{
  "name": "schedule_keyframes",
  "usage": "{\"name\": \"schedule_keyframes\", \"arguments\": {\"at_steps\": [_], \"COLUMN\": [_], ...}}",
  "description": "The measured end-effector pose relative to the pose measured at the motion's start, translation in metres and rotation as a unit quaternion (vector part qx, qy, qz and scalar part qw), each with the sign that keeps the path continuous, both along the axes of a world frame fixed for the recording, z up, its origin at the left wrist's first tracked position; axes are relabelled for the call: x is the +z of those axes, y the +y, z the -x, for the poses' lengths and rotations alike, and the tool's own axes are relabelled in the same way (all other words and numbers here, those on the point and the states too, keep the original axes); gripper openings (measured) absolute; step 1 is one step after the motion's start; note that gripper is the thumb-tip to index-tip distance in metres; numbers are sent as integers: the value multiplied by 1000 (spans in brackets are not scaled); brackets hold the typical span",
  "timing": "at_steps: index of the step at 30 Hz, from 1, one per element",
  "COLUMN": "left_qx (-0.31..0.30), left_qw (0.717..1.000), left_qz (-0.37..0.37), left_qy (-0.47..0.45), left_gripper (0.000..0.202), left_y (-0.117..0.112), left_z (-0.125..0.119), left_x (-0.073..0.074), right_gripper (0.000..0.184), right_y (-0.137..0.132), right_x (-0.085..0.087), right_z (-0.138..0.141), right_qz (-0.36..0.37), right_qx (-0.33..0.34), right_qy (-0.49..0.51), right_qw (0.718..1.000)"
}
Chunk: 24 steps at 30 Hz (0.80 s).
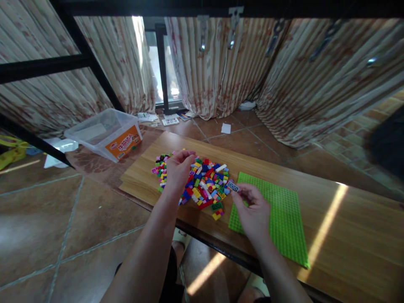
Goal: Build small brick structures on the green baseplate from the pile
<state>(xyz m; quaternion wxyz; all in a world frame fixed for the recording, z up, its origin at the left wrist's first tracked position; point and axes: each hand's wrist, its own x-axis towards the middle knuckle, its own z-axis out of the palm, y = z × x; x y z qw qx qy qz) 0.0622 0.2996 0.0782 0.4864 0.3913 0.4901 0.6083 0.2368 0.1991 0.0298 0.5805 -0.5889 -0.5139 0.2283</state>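
Loose toy building bricks (205,183) of many colours lie heaped on a wooden bench. Over the left part of the heap is my left hand (179,168), its thumb and fingertips pressed together; whether a brick is between them cannot be made out. My right hand (254,212) pinches a grey building brick (232,186) between thumb and fingers, its hollow underside showing. That hand is above the left edge of a green studded baseplate (284,214). A dark green brick (216,206) and a yellow brick (216,216) lie at the heap's near edge.
The wooden bench (353,240) runs across in front of me. A clear plastic box (107,130) with an orange label stands at its far left end. Black metal bars (91,63) cross the upper left. Striped curtains (217,71) hang behind, and papers (170,120) lie on the tiled floor.
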Motion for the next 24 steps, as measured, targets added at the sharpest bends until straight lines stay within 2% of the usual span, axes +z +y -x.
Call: {"name": "schedule_keyframes", "arguments": {"at_steps": [7,11,13,17,24], "left_qx": [-127,-186,-197,-136,36], "left_qw": [991,978,971,977,994], "left_qz": [-43,-69,-87,-82,-52], "left_qy": [9,65,101,142,91], "left_gripper": [16,13,11,11,16], "left_y": [-9,-16,-17,-10,4], "left_z": [-21,-36,-42,-42,-16], "left_x": [0,-6,-10,-17,-12], "right_gripper": [18,20,20,22,19], "right_y": [3,6,6,5,5], "right_x": [-4,-9,-11,-13,-8], "right_z": [-16,-35,-43,-51,-43], "right_qz": [0,1,-1,-4,6], "right_qx": [-36,-75,-91,-100,-77], "right_qy": [-15,-4,3,13,-9], "right_qw": [999,997,996,995,997]}}
